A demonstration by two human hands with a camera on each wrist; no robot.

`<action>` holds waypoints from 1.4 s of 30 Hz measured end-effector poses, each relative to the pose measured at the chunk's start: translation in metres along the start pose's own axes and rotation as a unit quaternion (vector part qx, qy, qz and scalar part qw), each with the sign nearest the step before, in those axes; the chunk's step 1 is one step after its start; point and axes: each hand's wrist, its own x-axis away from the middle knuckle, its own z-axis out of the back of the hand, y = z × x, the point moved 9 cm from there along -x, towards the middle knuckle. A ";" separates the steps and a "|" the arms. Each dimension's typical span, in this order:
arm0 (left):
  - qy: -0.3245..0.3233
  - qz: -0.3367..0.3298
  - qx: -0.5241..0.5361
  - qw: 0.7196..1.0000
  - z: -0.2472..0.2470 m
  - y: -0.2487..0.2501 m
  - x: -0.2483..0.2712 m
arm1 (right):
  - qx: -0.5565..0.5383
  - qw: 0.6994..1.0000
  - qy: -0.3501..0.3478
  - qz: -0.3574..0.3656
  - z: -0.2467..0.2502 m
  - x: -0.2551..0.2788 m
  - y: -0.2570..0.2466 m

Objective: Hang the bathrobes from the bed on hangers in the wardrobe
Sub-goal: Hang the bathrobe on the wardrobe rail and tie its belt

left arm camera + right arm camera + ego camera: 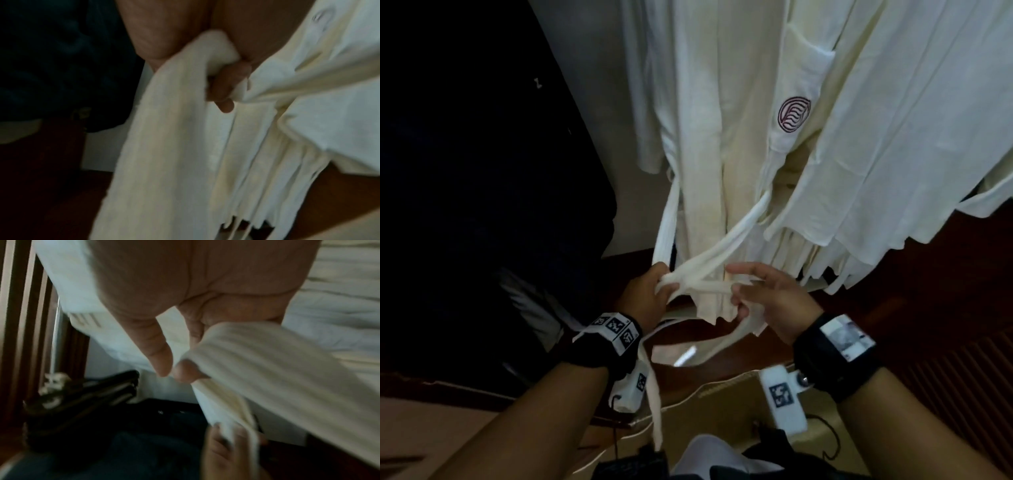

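A cream bathrobe (722, 120) with a maroon round logo (793, 113) hangs in the wardrobe, more white robes (911, 120) beside it on the right. Its belt (709, 270) crosses in front of the hem. My left hand (650, 294) grips the belt's crossing strands at the left; the left wrist view shows fingers curled round the cloth (185, 81). My right hand (760, 294) is just right of it, thumb and lower fingers pinching a belt strand (257, 369), upper fingers spread. One belt end (654, 394) hangs down past my left wrist.
A dark wardrobe door or panel (482, 154) stands on the left. The reddish wooden wardrobe floor (893, 308) lies under the robes, slatted wood (962, 370) at the right. Dark bags or hangers (82, 402) sit low in the right wrist view.
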 end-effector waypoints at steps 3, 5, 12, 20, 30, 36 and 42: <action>0.003 0.042 -0.041 0.998 0.001 -0.025 -0.001 | -0.057 0.996 -0.046 0.046 -0.007 0.003 -0.064; 0.000 0.056 -0.058 0.997 0.003 -0.033 0.001 | -0.089 0.988 -0.076 0.103 -0.016 0.007 -0.124; -0.002 0.051 -0.036 0.998 0.014 -0.037 0.021 | 0.035 0.918 -0.108 0.381 -0.101 0.013 -0.278; 0.034 -0.062 -0.007 0.997 0.051 -0.012 0.058 | 0.777 0.605 -0.157 0.075 -0.111 -0.136 -0.043; -0.072 -0.017 -0.047 0.996 0.020 -0.039 0.080 | 0.520 0.846 -0.078 0.090 -0.069 -0.101 0.012; -0.057 -0.030 -0.011 0.998 0.033 -0.011 0.051 | 0.556 0.824 0.008 0.104 -0.011 -0.072 -0.024; -0.082 -0.042 0.206 0.974 0.030 0.037 0.044 | 0.555 0.821 -0.078 -0.112 0.018 -0.048 0.066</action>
